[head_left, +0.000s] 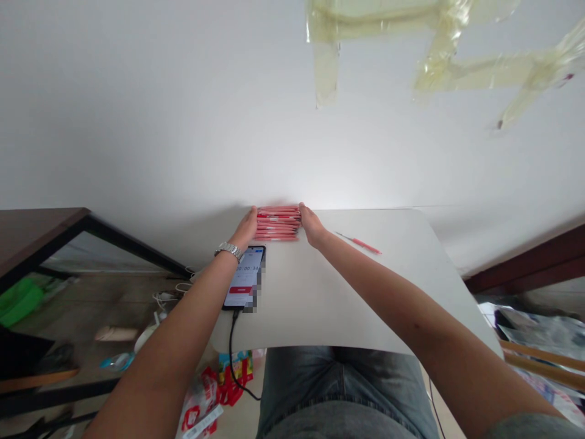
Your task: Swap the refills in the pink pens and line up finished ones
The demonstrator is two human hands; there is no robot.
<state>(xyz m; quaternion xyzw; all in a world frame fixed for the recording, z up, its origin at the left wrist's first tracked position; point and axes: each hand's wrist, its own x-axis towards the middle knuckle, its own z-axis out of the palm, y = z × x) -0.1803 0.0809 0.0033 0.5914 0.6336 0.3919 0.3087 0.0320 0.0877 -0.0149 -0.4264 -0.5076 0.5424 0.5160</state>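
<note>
A row of pink pens (pixel 276 224), several lying side by side, sits at the back of the white table (pixel 329 299), close to the wall. My left hand (pixel 248 225) presses against the left ends of the pens, a metal watch on its wrist. At the right ends, my right hand (pixel 311 223) holds them from the other side. The fingers of both hands are partly hidden. One separate pink pen-like piece (pixel 365 246) with a thin grey tip lies slantwise to the right of my right hand.
Near my left wrist a phone (pixel 242 292) showing a timer rests on the table, a black cable (pixel 231 335) hanging from it. A dark-topped table (pixel 41 235) stands to the left. Red packaging (pixel 201 402) lies on the floor; yellowish tape (pixel 384 24) sticks to the wall.
</note>
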